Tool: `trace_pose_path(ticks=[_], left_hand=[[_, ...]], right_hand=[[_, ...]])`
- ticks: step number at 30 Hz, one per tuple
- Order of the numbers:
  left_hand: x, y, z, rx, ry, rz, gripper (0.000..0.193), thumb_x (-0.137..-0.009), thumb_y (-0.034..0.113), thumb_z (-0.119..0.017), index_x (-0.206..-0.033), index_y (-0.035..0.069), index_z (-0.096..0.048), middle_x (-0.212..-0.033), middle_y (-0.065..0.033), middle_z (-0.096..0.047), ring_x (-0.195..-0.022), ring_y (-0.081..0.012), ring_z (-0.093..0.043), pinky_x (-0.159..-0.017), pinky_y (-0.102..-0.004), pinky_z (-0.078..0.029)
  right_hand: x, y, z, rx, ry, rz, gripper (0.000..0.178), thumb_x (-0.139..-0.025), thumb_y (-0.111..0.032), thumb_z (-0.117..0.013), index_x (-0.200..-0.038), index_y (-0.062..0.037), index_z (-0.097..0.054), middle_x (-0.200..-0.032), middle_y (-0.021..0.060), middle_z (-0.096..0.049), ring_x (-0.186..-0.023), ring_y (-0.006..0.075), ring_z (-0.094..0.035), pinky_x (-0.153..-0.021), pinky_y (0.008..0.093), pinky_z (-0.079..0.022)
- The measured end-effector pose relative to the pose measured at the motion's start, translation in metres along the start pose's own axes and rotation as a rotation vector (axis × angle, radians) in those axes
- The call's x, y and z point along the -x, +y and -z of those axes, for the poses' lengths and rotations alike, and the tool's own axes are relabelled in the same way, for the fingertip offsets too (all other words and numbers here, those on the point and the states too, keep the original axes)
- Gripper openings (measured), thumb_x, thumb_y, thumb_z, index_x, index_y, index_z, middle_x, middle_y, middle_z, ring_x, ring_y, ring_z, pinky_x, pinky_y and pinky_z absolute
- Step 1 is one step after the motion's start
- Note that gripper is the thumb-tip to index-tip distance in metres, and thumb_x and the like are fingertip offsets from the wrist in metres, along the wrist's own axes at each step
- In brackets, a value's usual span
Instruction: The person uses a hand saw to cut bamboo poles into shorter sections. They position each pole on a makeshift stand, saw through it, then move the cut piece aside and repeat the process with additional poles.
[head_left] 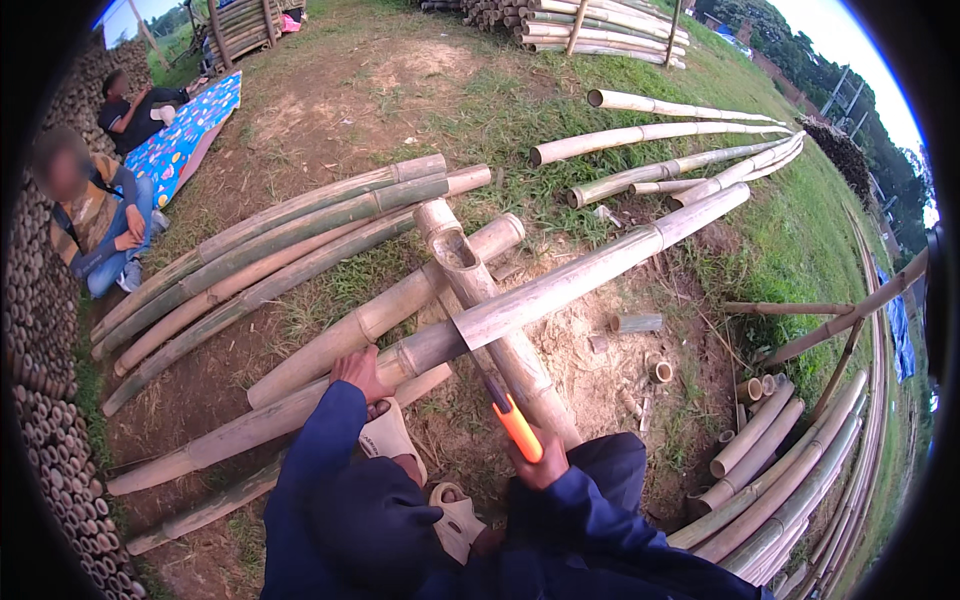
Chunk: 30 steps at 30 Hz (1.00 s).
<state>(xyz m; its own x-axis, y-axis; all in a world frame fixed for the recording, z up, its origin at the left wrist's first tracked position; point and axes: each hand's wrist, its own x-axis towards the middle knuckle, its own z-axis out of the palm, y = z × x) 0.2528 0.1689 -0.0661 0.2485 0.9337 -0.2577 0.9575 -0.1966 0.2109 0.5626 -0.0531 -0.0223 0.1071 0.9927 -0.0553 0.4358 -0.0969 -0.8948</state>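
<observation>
A thick bamboo pole (pixel 600 262) slants from the lower left to the upper right, lying across a notched bamboo support (pixel 515 350). A dark cut line crosses the pole near its middle, and the part beyond it sits slightly out of line. My left hand (pixel 362 374) grips the pole left of that line, beside my sandalled foot. In my right hand (pixel 541 461) is the orange handle of a handsaw (pixel 517 428). Its narrow blade points up to the cut on the near side of the pole; how deep it sits is hidden.
Several long bamboo poles (pixel 280 235) lie at left, more (pixel 660 135) at far right. Stacked bamboo (pixel 780 480) and short offcuts (pixel 637 323) are at right. Sawdust covers the ground. Two people (pixel 95 215) sit at far left by a blue patterned mat (pixel 190 140).
</observation>
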Motion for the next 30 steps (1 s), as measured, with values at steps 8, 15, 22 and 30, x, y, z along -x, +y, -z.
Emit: trace_pose_path(ticks=[8, 15, 22, 30], left_hand=[[0.014, 0.012, -0.007, 0.024, 0.004, -0.05, 0.072, -0.065, 0.044, -0.085, -0.117, 0.001, -0.061, -0.108, -0.0209, -0.072, -0.106, -0.0391, -0.07, -0.096, -0.0484, -0.053], [0.017, 0.004, -0.014, -0.029, 0.021, -0.076, 0.07, -0.066, 0.041, -0.085, -0.117, 0.002, -0.058, -0.113, -0.0216, -0.07, -0.11, -0.0406, -0.067, -0.096, -0.0492, -0.053], [0.022, 0.001, -0.016, -0.044, 0.061, -0.069, 0.072, -0.066, 0.044, -0.085, -0.118, 0.002, -0.059, -0.113, -0.0218, -0.07, -0.107, -0.0396, -0.069, -0.096, -0.0493, -0.053], [0.023, 0.004, -0.019, -0.06, 0.034, -0.069, 0.078, -0.067, 0.047, -0.084, -0.125, 0.004, -0.057, -0.116, -0.0199, -0.07, -0.108, -0.0389, -0.069, -0.096, -0.0496, -0.053]], right_hand=[[0.012, 0.015, 0.018, 0.019, -0.019, 0.022, 0.014, -0.09, -0.012, -0.074, -0.096, 0.0005, -0.072, -0.076, 0.0132, -0.07, -0.064, 0.0219, -0.069, -0.066, 0.0378, -0.053], [-0.066, 0.048, -0.043, -0.042, 0.091, 0.091, 0.019, -0.09, -0.015, -0.074, -0.087, 0.002, -0.067, -0.071, 0.0134, -0.066, -0.066, 0.0174, -0.064, -0.063, 0.0392, -0.051], [-0.058, 0.031, -0.043, -0.096, 0.08, 0.032, 0.02, -0.091, -0.015, -0.075, -0.084, 0.0014, -0.065, -0.065, 0.0089, -0.06, -0.06, 0.0133, -0.057, -0.058, 0.0379, -0.048], [-0.056, 0.039, -0.039, -0.109, 0.047, 0.038, 0.019, -0.091, -0.015, -0.074, -0.089, 0.002, -0.066, -0.07, 0.0062, -0.063, -0.066, 0.0111, -0.058, -0.061, 0.0354, -0.049]])
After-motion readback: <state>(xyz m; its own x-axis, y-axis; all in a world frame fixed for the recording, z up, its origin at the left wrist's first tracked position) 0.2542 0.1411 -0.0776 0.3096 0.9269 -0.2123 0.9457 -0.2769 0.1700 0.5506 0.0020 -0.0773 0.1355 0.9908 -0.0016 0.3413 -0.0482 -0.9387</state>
